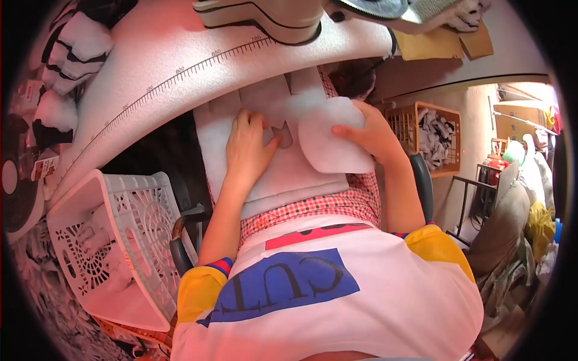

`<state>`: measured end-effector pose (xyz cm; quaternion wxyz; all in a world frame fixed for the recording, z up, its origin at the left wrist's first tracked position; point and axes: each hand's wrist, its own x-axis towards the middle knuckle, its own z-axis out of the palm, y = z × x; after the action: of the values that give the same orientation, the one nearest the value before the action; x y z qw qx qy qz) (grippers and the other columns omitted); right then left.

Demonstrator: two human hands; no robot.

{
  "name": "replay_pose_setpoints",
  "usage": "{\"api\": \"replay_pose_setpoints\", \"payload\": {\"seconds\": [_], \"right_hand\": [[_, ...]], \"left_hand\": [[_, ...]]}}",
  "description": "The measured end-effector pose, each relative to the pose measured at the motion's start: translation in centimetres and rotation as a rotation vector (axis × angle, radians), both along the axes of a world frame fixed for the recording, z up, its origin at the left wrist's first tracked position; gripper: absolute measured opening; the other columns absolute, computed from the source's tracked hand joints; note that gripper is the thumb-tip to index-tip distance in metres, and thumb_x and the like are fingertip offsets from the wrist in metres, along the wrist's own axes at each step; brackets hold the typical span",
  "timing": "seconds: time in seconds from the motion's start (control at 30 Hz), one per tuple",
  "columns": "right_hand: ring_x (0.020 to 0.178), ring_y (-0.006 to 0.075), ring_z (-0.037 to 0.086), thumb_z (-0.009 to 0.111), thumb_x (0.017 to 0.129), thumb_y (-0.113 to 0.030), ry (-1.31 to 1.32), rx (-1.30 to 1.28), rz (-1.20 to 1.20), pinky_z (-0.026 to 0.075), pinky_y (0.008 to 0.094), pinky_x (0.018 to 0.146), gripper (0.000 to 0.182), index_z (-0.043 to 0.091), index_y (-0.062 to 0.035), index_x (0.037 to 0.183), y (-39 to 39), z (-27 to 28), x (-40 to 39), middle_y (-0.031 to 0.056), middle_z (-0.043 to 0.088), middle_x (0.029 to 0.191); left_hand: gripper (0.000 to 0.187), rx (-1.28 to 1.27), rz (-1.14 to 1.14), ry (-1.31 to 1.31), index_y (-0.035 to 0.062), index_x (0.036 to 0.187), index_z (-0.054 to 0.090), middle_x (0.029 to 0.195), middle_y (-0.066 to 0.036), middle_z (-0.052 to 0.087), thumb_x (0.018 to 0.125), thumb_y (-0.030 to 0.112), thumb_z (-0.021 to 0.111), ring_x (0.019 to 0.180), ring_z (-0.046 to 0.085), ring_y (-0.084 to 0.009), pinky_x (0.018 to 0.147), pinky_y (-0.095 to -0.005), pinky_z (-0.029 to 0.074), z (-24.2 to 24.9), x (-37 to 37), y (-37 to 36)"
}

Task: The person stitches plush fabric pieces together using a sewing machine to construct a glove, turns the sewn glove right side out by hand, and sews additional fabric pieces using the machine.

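Observation:
A large white sheet of soft padding (274, 177) lies across the lap over red checked cloth. My left hand (250, 144) rests on it with the fingers lying on the surface and the thumb apart, beside a notched cutout (282, 135) in the sheet. My right hand (373, 135) grips a rounded white padding piece (331, 141) at its right edge, thumb on top and fingers mostly hidden behind. That piece overlaps the right part of the sheet.
A white sewing table (150, 84) with a printed ruler curves ahead, a machine (265, 18) on it. A white plastic basket (144, 210) stands at left, an orange basket (454, 132) of scraps at right. Black-and-white bundles (78, 45) sit at far left.

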<state>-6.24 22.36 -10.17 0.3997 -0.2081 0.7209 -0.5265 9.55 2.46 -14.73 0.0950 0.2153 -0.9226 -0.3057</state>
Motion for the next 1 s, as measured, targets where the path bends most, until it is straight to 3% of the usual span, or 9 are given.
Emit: {"api": "replay_pose_setpoints", "payload": {"seconds": [0.03,0.2,0.27,0.37,0.47,0.63,0.7,0.83,1.0], "right_hand": [[0.087,0.0118,0.061,0.070,0.085,-0.025,0.134,0.123,0.030,0.050,0.0283,0.078,0.040,0.061,0.0004,0.115,0.3,-0.3,0.1,0.0039,0.066,0.101],[0.089,0.0112,0.060,0.068,0.088,-0.026,-0.179,0.015,-0.076,0.049,0.0273,0.079,0.034,0.064,0.0008,0.110,0.2,-1.0,1.5,0.0033,0.066,0.097],[0.087,0.0123,0.059,0.069,0.088,-0.025,0.243,-0.009,-0.074,0.048,0.0271,0.077,0.029,0.067,-0.0016,0.105,-0.5,-3.9,1.5,0.0019,0.064,0.092],[0.082,0.0169,0.059,0.071,0.084,-0.017,0.600,0.001,0.020,0.047,0.0281,0.075,0.022,0.068,-0.0014,0.099,-2.2,-5.4,0.8,0.0052,0.063,0.087],[0.078,0.0235,0.059,0.073,0.077,-0.007,0.782,0.059,-0.053,0.046,0.0294,0.072,0.019,0.066,0.0021,0.092,-4.0,-2.4,1.5,0.0114,0.061,0.085],[0.076,0.0251,0.057,0.073,0.074,0.000,0.678,-0.117,0.029,0.046,0.0303,0.071,0.018,0.060,0.0049,0.085,-4.4,1.0,1.4,0.0126,0.057,0.081],[0.083,0.0326,0.058,0.074,0.074,-0.007,0.651,-0.103,0.014,0.047,0.0364,0.072,0.020,0.062,0.0027,0.088,-4.2,-0.1,0.6,0.0150,0.058,0.086],[0.093,0.0317,0.056,0.075,0.075,-0.011,0.602,-0.092,-0.059,0.045,0.0378,0.079,0.021,0.064,0.0017,0.088,-4.3,-3.8,0.0,0.0142,0.058,0.097],[0.087,0.0295,0.058,0.074,0.076,-0.012,0.703,0.020,0.092,0.046,0.0386,0.077,0.019,0.063,0.0020,0.084,-5.3,-1.8,0.3,0.0145,0.058,0.086]], "left_hand": [[0.033,-0.048,-0.003,-0.018,0.0033,0.091,0.055,0.099,-0.014,0.051,0.070,0.016,0.077,0.093,0.055,-0.0334,0.074,-0.0416,0.048,-0.2,0.0,0.3],[0.036,-0.217,0.011,0.001,0.0018,0.094,0.055,0.101,-0.015,0.050,0.067,0.015,0.076,0.094,0.053,-0.0339,0.074,-0.0421,0.047,-0.6,-1.0,0.6],[0.036,-0.262,0.015,-0.004,0.0013,0.095,0.055,0.103,-0.016,0.050,0.067,0.013,0.074,0.095,0.052,-0.0339,0.074,-0.0425,0.047,-1.1,-1.3,0.3],[0.036,-0.373,0.030,0.004,0.0006,0.097,0.055,0.107,-0.017,0.050,0.066,0.009,0.069,0.098,0.050,-0.0344,0.077,-0.0426,0.046,-1.6,-1.6,0.2],[0.037,-0.407,0.050,-0.010,0.0011,0.100,0.056,0.111,-0.017,0.050,0.064,0.007,0.066,0.100,0.048,-0.0348,0.081,-0.0426,0.043,-0.8,-1.5,0.1],[0.038,-0.401,0.032,-0.005,0.0016,0.101,0.056,0.112,-0.016,0.050,0.065,0.007,0.066,0.102,0.046,-0.0346,0.083,-0.0437,0.040,0.0,-1.6,0.0],[0.035,-0.427,0.040,0.007,0.0022,0.098,0.057,0.111,-0.016,0.051,0.066,0.009,0.066,0.102,0.046,-0.0346,0.083,-0.0435,0.040,-0.6,-2.0,-0.1],[0.028,-0.452,0.031,0.062,0.0024,0.095,0.057,0.107,-0.016,0.052,0.067,0.008,0.063,0.100,0.048,-0.0349,0.082,-0.0433,0.040,-1.6,-2.3,0.1],[0.027,-0.422,-0.011,0.084,0.0020,0.095,0.058,0.105,-0.016,0.053,0.068,0.006,0.059,0.098,0.049,-0.0347,0.078,-0.0428,0.040,-0.6,-2.3,0.4]]}}
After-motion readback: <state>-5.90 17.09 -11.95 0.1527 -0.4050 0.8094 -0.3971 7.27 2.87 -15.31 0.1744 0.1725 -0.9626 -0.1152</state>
